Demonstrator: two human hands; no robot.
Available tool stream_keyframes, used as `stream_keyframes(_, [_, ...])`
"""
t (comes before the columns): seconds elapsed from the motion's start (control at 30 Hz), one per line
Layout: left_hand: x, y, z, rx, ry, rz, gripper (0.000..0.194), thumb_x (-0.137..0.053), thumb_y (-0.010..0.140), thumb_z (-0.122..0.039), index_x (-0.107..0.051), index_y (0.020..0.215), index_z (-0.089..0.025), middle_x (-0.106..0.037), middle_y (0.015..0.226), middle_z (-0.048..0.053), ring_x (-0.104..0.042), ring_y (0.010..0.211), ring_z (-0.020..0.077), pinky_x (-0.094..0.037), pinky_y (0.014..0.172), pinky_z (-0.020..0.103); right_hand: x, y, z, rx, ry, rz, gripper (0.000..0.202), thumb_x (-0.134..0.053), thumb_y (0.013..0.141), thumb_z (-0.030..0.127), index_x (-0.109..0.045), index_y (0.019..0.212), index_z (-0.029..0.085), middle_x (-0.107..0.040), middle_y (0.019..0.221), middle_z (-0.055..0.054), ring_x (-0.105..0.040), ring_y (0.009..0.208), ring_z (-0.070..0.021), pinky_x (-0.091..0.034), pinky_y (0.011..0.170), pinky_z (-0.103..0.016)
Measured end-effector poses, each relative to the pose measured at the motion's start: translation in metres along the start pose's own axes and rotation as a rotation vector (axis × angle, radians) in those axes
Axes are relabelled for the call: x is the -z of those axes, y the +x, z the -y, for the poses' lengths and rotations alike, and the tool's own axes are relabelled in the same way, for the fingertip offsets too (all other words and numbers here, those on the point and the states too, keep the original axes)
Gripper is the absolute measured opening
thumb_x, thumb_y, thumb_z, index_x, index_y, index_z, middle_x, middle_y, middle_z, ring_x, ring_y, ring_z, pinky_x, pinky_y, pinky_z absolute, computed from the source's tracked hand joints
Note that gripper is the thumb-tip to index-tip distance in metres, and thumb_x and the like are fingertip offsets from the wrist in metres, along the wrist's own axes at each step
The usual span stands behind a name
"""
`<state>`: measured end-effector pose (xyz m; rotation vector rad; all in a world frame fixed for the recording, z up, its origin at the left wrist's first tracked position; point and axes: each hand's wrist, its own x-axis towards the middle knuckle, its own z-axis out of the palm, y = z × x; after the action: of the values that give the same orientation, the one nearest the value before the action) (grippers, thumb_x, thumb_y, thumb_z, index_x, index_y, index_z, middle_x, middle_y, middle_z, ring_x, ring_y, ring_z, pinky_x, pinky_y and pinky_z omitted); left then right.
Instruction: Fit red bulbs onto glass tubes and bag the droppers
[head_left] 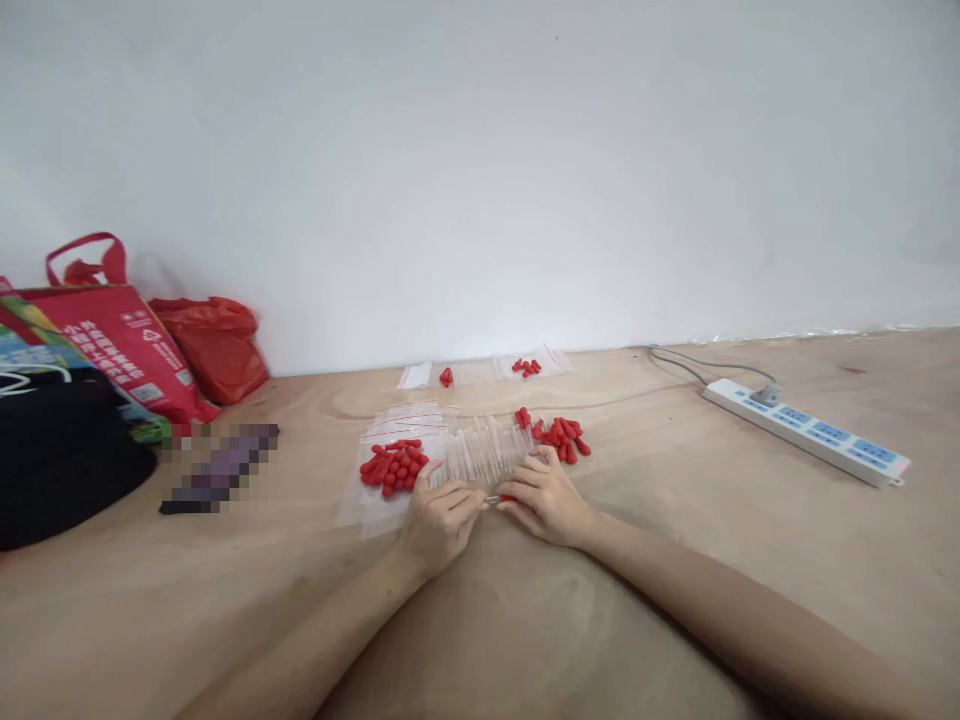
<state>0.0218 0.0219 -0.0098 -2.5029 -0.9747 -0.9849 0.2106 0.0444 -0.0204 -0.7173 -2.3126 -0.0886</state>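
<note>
L hand & R hand meet fingertip to fingertip, low ctr, just in front of the tubes. L grip narrow: pinches a thin clear tube, mostly hidden by fingers. R grip also narrow, on a red bulb, only partly visible. Tube & bulb are in line btwn the hands; can't tell how far one is in the other, if at all.

L pile of red bulbs sits on clear bags, next to L hand. R pile, also red bulbs, is just past R hand on bare table. Tubes lie in a loose row btwn the piles.

Farther back, nr wall: a small bulb cluster, more tubes, a few bulbs on a bag w/ a red line.

Far R: white pwr strip w/ grey plug in. Far L: red tote, red plastic bag, black cloth item, pixelated dark obj.
</note>
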Motion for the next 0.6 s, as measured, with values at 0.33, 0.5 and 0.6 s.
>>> stream_keyframes(0.33, [0.006,0.000,0.008,0.160,0.010,0.048,0.040,-0.047,0.080,-0.033,-0.048,0.116,-0.016,-0.063,0.099,0.009,-0.054,0.097,0.0231,-0.028,0.093,0.044,0.013,0.006,-0.026,-0.541,0.649,-0.287,0.028,-0.058,0.073,0.043,-0.054,0.084,0.018,-0.058,0.079,-0.004,-0.055,0.073,-0.0152,-0.045,0.066,-0.029])
stream_keyframes(0.5, [0.002,-0.001,0.010,0.211,0.034,0.104,0.035,-0.048,0.079,-0.028,-0.050,0.112,-0.016,-0.060,0.102,0.009,-0.051,0.098,0.0234,-0.030,0.092,0.044,0.046,0.027,-0.070,-0.683,0.665,-0.340,0.033,-0.055,0.073,0.044,-0.056,0.092,0.017,-0.055,0.068,0.000,-0.054,0.064,-0.0129,-0.044,0.062,-0.027])
stream_keyframes(0.6, [0.001,-0.001,0.009,0.201,0.015,0.112,0.028,-0.049,0.078,-0.026,-0.055,0.105,-0.018,-0.060,0.099,0.008,-0.051,0.096,0.0232,-0.029,0.091,0.045,0.051,0.040,-0.091,-0.695,0.490,-0.224,0.037,-0.049,0.078,0.039,-0.055,0.106,0.016,-0.058,0.070,-0.001,-0.054,0.069,-0.0137,-0.043,0.067,-0.029])
